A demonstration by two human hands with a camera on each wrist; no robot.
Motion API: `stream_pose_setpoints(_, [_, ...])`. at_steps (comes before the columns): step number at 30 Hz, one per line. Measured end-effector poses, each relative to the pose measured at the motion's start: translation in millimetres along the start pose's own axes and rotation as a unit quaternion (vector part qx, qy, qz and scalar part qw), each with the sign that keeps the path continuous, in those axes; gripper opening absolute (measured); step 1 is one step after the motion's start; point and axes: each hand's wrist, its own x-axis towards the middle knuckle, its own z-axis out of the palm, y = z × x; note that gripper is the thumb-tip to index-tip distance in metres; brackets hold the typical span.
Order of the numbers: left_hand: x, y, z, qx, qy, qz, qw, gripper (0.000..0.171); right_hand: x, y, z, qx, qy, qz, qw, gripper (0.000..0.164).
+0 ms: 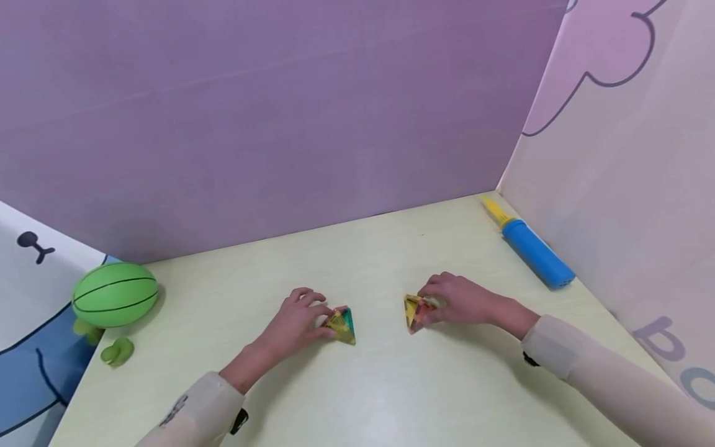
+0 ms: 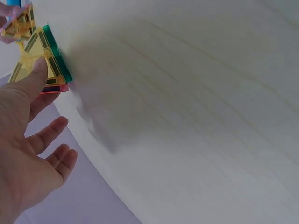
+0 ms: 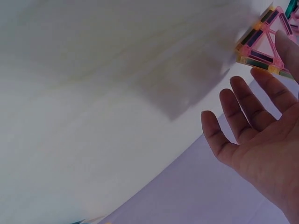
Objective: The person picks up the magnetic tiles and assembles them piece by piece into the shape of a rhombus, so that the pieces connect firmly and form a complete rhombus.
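Note:
Near the middle of the table (image 1: pixel 380 385), my left hand (image 1: pixel 290 324) pinches a small pyramid of translucent magnetic tiles (image 1: pixel 345 329). Its thumb lies on a yellow triangular tile, and green and red tile edges show beside it in the left wrist view. A short gap to the right, my right hand (image 1: pixel 460 299) holds a second magnetic-tile pyramid (image 1: pixel 411 316) with yellow and pink sides. In the right wrist view its thumb rests on the pink triangular tile (image 3: pixel 261 49), while the other fingers spread loosely. The far sides of both pyramids are hidden.
A green ball (image 1: pixel 115 294) sits at the table's left edge, with a small green toy (image 1: pixel 118 352) in front of it. Toward the back right lies a blue and yellow hand pump (image 1: pixel 536 251). A purple wall panel (image 1: pixel 279 124) borders the back, and a patterned panel (image 1: pixel 625 205) the right.

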Motion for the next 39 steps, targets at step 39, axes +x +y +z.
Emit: stream_pose_setpoints(39, [27.4,36.7,7.2,0.024,-0.021,0.04,0.9987,0.046,43,-35,12,-0.027,-0.017,-0.057,0.998,0.041])
